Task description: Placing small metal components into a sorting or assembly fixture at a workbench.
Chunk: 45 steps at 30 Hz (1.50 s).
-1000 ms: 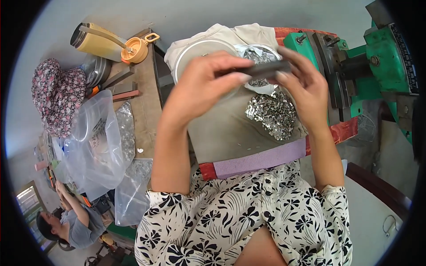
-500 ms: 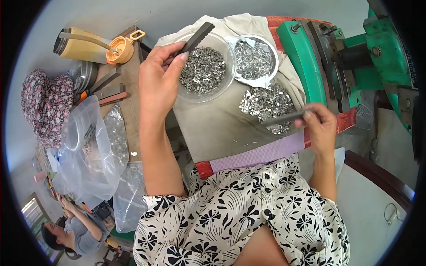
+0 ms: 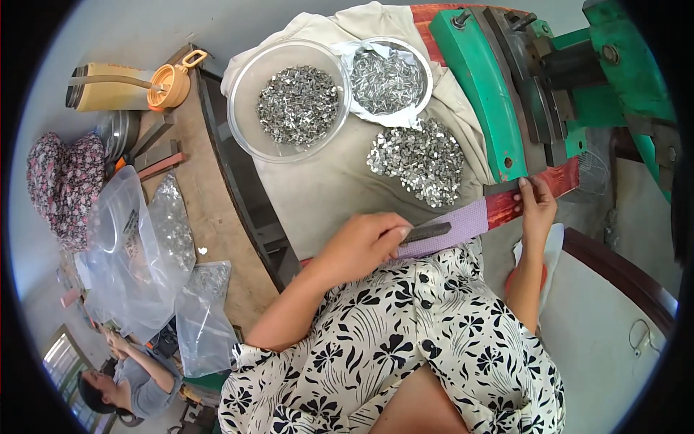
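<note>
My left hand [image 3: 367,242] is closed on a dark flat metal bar [image 3: 430,231] with a notched edge, held low over the purple mat [image 3: 463,226] at the table's front edge. Close to the green press, my right hand [image 3: 537,204] pinches a second dark bar [image 3: 499,189] between thumb and fingers. Beyond the hands a loose pile of small shiny metal pieces [image 3: 423,163] lies on the cloth. Behind it stand a clear plastic bowl [image 3: 240,116] of small metal bits and a lined white bowl [image 3: 426,92] of thin metal pins.
The green press [image 3: 481,94] rises at the right. On the left side table [image 3: 217,217] lie clear plastic bags [image 3: 137,253], a flowered cloth hat [image 3: 61,184], metal bars [image 3: 155,155] and a yellow bottle [image 3: 116,87]. Another person [image 3: 134,383] sits at the lower left.
My left hand has brought its bar from above the clear bowl down to the front edge. My right hand has moved its bar off the metal pile, rightward toward the press.
</note>
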### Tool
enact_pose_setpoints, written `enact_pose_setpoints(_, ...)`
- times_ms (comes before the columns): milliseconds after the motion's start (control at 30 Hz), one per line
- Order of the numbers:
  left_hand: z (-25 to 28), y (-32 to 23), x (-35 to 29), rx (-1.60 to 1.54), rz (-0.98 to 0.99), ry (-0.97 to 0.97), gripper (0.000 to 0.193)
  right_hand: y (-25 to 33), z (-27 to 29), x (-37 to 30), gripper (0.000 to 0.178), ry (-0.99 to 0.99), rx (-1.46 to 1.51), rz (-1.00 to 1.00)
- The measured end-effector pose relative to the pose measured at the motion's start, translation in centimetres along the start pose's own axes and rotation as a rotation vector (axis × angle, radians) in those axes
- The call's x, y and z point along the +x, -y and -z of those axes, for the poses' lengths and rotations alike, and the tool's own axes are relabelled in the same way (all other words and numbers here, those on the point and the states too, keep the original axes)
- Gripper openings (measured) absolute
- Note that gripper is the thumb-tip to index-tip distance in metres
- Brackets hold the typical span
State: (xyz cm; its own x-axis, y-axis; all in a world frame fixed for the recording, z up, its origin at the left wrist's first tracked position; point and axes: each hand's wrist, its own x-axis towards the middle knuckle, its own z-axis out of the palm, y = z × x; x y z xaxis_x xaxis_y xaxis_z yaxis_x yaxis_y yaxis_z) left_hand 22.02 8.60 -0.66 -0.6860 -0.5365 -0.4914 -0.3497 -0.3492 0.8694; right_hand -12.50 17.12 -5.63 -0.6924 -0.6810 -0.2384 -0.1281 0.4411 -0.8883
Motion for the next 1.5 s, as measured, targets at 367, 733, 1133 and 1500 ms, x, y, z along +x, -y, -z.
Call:
enact_pose_setpoints(367, -2.2, 1.3, -3.7, 0.472, -0.06, -0.359, 0.027, 3.7, -3.1, -4.8, 0.016, 0.0, -0.374, 0.725)
enact_pose_setpoints(733, -1.0, 3.0, -3.9, 0.55, -0.164, -0.695, 0.017, 8.9, -12.4, -6.4, 0.015, 0.808, -0.438, 1.112)
enact_pose_setpoints(1133, 0.3, 3.3, -3.0, 0.602, -0.249, -0.644, 0.014, 8.8, -12.8, -7.2, 0.017, 0.889, -0.564, 1.024)
enact_pose_setpoints(1500, -0.2, 3.3, -2.8, 0.678, -0.288, -0.672, 0.015, 9.5, -14.3, -8.4, 0.011, 0.951, -0.771, 1.27)
